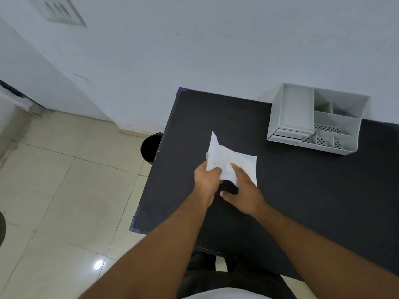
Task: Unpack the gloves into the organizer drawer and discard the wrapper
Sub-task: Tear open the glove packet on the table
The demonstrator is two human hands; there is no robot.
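Observation:
A white paper wrapper [224, 157] lies partly lifted over the black table [302, 190], one flap pointing up and away from me. My left hand [206, 182] pinches its near left edge. My right hand [244, 190] grips the near right part, fingers on top and thumb below. Whether gloves are inside is hidden by the paper. The white organizer [336, 134] stands at the far right of the table; its small drawer [288, 133] sits at the bottom left of its front and looks shut.
A black waste bin [150, 148] stands on the tiled floor just left of the table's far left side. The table's left edge runs close to my left hand. A white wall rises behind the table.

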